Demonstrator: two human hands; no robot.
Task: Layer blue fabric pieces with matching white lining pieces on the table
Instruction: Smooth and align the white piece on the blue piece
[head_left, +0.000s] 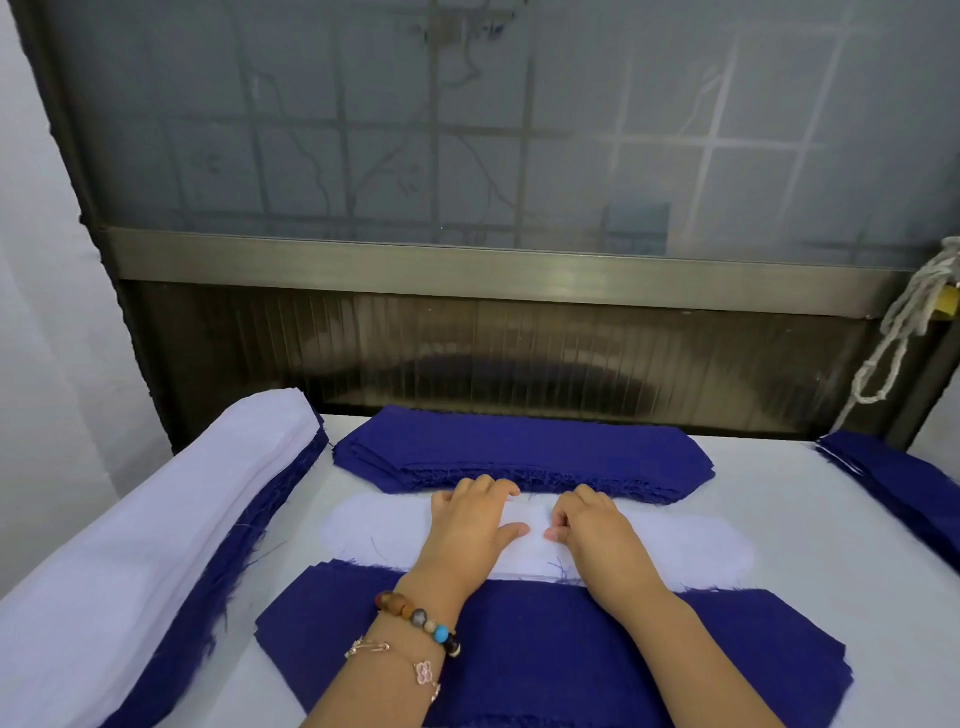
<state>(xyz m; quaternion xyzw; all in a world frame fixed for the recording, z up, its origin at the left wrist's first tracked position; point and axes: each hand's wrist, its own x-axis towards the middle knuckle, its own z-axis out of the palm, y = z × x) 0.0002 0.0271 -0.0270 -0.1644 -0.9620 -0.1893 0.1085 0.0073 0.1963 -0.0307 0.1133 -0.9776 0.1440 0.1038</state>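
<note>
Left hand (475, 525) and right hand (592, 530), fingers curled (a pinch cannot be told), rest on the white lining piece (691, 545) lying between the far blue stack (519, 447) and near blue stack (545, 639); ideally, align edges first, then smooth outward.

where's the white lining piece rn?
Head view, table centre: the long white lining piece lies between the far blue fabric stack and the near blue fabric stack, under the left hand and right hand.

Blue stacks (519, 452) are crowding the table (779, 483).
A bare strip is lying open between the white lining piece (691, 545) and the right blue stack (904, 480).
</note>
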